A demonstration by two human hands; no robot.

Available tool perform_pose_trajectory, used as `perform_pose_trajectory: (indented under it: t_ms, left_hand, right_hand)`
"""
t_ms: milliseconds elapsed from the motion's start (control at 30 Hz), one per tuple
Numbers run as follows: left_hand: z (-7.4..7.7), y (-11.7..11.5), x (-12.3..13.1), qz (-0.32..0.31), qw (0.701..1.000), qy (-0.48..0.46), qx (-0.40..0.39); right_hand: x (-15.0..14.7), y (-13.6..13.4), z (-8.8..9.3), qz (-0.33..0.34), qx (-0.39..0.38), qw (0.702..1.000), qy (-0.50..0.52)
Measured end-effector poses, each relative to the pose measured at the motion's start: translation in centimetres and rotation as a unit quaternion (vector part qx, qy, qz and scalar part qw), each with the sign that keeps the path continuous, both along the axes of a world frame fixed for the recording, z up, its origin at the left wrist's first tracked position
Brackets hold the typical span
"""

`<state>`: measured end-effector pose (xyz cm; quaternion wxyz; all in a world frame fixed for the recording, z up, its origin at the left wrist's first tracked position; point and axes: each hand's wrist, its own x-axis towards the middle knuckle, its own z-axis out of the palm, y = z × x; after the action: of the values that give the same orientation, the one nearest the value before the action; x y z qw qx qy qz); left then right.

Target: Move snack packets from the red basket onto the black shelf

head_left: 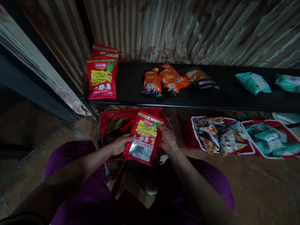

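Observation:
Both of my hands hold a stack of red snack packets (143, 138) above a red plastic basket (105, 121) on the floor. My left hand (121, 143) grips the stack's left edge and my right hand (168, 140) grips its right edge. More red packets and a green one lie inside the basket under the stack. Matching red packets (101, 78) stand at the left end of a low black shelf (225, 94).
On the shelf lie orange packets (160, 81), a brown packet (198, 76) and teal packets (253, 82). Below it, red trays (249, 149) hold mixed and teal snack bags. A corrugated wall is behind. My knees in purple trousers are in the foreground.

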<state>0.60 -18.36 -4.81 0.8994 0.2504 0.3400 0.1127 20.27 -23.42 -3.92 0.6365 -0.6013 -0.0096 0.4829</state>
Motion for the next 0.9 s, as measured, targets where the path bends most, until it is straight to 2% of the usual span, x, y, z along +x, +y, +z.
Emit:
perform_pose_trajectory:
  t_ms: [167,467,567,700,900]
  left_hand:
    - [0.0,0.4,0.7,0.077,0.995,0.021,0.052]
    - [0.3,0.7,1.7,0.135,0.984,0.024,0.113]
    - [0.5,1.0,1.8,0.16,0.981,0.027,0.103]
    - [0.8,1.3,1.9,0.169,0.984,0.021,0.052]
    - [0.7,1.3,2.0,0.167,0.985,0.024,0.045]
  right_hand:
    - [-0.6,0.2,0.7,0.025,0.005,1.0,0.018]
    - [-1.2,0.4,0.7,0.038,0.007,0.999,0.011]
    - [-1.4,0.5,1.0,0.035,0.022,0.999,0.021]
    - [-1.5,0.6,1.4,0.027,0.032,0.998,0.036]
    - [-1.5,0.8,1.4,-0.028,0.031,0.999,0.004]
